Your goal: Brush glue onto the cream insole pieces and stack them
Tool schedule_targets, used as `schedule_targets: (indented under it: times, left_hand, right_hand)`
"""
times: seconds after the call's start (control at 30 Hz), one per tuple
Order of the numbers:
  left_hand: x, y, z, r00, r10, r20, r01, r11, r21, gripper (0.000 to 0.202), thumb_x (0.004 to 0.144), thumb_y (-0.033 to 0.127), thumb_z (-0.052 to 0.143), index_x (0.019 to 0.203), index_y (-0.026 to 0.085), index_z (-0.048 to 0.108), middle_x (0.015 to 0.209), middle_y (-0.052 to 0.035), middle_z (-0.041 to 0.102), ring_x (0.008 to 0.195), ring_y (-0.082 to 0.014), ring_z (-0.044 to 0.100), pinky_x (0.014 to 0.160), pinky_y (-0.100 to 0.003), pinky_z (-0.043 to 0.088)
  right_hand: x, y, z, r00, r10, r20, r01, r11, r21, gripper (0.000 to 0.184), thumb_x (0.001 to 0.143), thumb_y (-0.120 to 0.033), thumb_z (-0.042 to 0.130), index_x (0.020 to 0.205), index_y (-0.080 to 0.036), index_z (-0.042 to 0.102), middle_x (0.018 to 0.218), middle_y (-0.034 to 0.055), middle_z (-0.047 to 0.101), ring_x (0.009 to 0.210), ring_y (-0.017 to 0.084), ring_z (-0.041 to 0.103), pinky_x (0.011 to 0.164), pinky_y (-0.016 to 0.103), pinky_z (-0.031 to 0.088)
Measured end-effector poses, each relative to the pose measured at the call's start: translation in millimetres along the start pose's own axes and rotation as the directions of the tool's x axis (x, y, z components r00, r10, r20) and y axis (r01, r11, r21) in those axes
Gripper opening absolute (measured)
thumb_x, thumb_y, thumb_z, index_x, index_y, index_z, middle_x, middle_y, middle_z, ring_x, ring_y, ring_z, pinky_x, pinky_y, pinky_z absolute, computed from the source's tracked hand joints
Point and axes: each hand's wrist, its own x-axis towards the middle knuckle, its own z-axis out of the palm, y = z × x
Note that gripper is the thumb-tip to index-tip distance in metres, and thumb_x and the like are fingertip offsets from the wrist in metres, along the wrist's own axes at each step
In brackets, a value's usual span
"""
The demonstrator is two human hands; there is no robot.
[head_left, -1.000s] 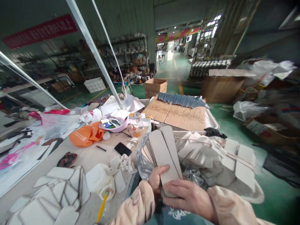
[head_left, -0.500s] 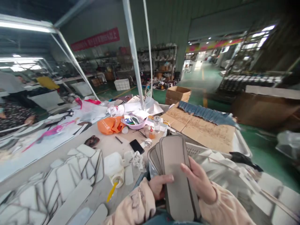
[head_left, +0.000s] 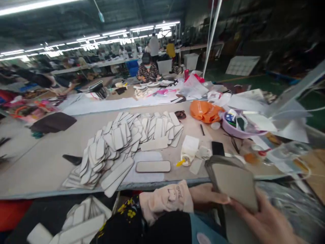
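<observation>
Both hands hold a small stack of grey, round-cornered flat panels (head_left: 235, 183) at the lower right. My left hand (head_left: 207, 196) grips the stack's left side, thumb across the front. On the right side my right hand (head_left: 266, 217) is closed round it, slightly blurred. A single pale panel with a dark edge (head_left: 153, 166) lies flat on a white sheet near the table's front edge. Left of it spreads a large heap of similar panels (head_left: 116, 139). Nearer the hands are a white container (head_left: 190, 149) with a yellow-handled tool (head_left: 181, 162) and a black phone (head_left: 217, 148).
An orange bag (head_left: 205, 111) and a lilac basin (head_left: 238, 131) of odds and ends stand at the back right. More panels (head_left: 81, 220) lie below the table's front edge. Across the table a person (head_left: 148, 71) sits at work. A metal post (head_left: 212, 40) rises behind.
My view has swung left, bringing the table with the panel heap to the middle. The stack stays in both hands and now appears farther right and tilted.
</observation>
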Motion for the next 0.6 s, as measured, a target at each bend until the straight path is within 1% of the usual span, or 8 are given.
schedule_targets:
  times: [0.03, 0.07, 0.13, 0.23, 0.3, 0.37, 0.43, 0.6]
  left_hand:
    - [-13, 5, -7.8, 0.988, 0.125, -0.095, -0.126, 0.992, -0.005, 0.057, 0.059, 0.046, 0.079, 0.104, 0.013, 0.067, 0.107, -0.0142, 0.067, 0.11, -0.0315, 0.059, 0.103, -0.045, 0.038]
    - [-28, 10, -17.1, 0.948, 0.24, -0.21, -0.243, 0.97, 0.009, 0.059, 0.059, 0.042, 0.08, 0.108, 0.013, 0.065, 0.11, -0.014, 0.066, 0.111, -0.0304, 0.059, 0.103, -0.043, 0.038]
    - [-62, 20, -39.9, 0.803, 0.404, -0.438, -0.403, 0.91, 0.1, 0.07, 0.056, 0.03, 0.083, 0.12, 0.017, 0.057, 0.116, -0.0119, 0.063, 0.108, -0.0284, 0.06, 0.101, -0.042, 0.04]
    - [-117, 31, -79.7, 0.582, 0.512, -0.632, -0.391, 0.857, 0.334, 0.08, 0.054, 0.02, 0.084, 0.127, 0.021, 0.049, 0.115, -0.0103, 0.063, 0.102, -0.0257, 0.062, 0.095, -0.041, 0.044]
    - [-154, 35, -105.3, 0.485, 0.535, -0.692, -0.231, 0.841, 0.489, 0.07, 0.055, 0.02, 0.083, 0.119, 0.019, 0.054, 0.107, -0.0087, 0.066, 0.098, -0.0243, 0.063, 0.091, -0.039, 0.047]
    - [-187, 38, -127.9, 0.433, 0.538, -0.724, -0.025, 0.809, 0.587, 0.054, 0.056, 0.021, 0.082, 0.105, 0.017, 0.061, 0.096, -0.0071, 0.068, 0.092, -0.0232, 0.064, 0.088, -0.037, 0.048]
    - [-218, 40, -146.9, 0.406, 0.544, -0.734, 0.11, 0.768, 0.631, 0.044, 0.056, 0.021, 0.08, 0.096, 0.015, 0.064, 0.092, -0.0068, 0.069, 0.089, -0.0232, 0.064, 0.086, -0.037, 0.049]
    - [-276, 38, -187.3, 0.403, 0.524, -0.751, 0.277, 0.712, 0.645, 0.047, 0.058, 0.021, 0.077, 0.102, 0.015, 0.062, 0.103, -0.0103, 0.067, 0.093, -0.0236, 0.064, 0.087, -0.037, 0.05]
  right_hand:
    - [12, -8, 9, 0.997, -0.051, 0.063, 0.052, 0.999, -0.016, 0.062, 0.082, -0.039, 0.061, 0.14, -0.031, 0.038, 0.108, 0.0042, 0.071, 0.081, 0.025, 0.071, 0.062, 0.03, 0.058]
    - [25, -17, 20, 0.981, -0.126, 0.145, 0.129, 0.991, -0.016, 0.06, 0.084, -0.038, 0.059, 0.14, -0.031, 0.039, 0.115, 0.0047, 0.068, 0.09, 0.025, 0.07, 0.07, 0.032, 0.058]
    - [48, -34, 49, 0.91, -0.268, 0.317, 0.263, 0.963, 0.06, 0.055, 0.087, -0.032, 0.054, 0.14, -0.028, 0.04, 0.125, 0.0059, 0.062, 0.106, 0.024, 0.064, 0.085, 0.033, 0.055]
    - [75, -54, 105, 0.782, -0.359, 0.51, 0.337, 0.931, 0.139, 0.055, 0.087, -0.023, 0.05, 0.141, -0.022, 0.038, 0.129, 0.0088, 0.06, 0.11, 0.021, 0.062, 0.09, 0.034, 0.052]
    - [84, -64, 146, 0.699, -0.393, 0.597, 0.395, 0.909, 0.135, 0.054, 0.086, -0.02, 0.049, 0.139, -0.018, 0.04, 0.126, 0.0118, 0.061, 0.108, 0.022, 0.062, 0.09, 0.034, 0.051]
    - [89, -76, 184, 0.634, -0.382, 0.673, 0.453, 0.888, 0.077, 0.054, 0.084, -0.017, 0.049, 0.138, -0.015, 0.041, 0.119, 0.0134, 0.064, 0.103, 0.023, 0.064, 0.087, 0.034, 0.051]
    - [91, -90, 217, 0.574, -0.374, 0.729, 0.528, 0.849, 0.02, 0.054, 0.084, -0.015, 0.047, 0.137, -0.014, 0.041, 0.113, 0.0137, 0.066, 0.096, 0.023, 0.065, 0.081, 0.033, 0.052]
    - [94, -118, 283, 0.445, -0.359, 0.82, 0.667, 0.744, -0.036, 0.048, 0.09, -0.014, 0.037, 0.138, -0.016, 0.038, 0.101, 0.0144, 0.064, 0.086, 0.023, 0.063, 0.071, 0.034, 0.049]
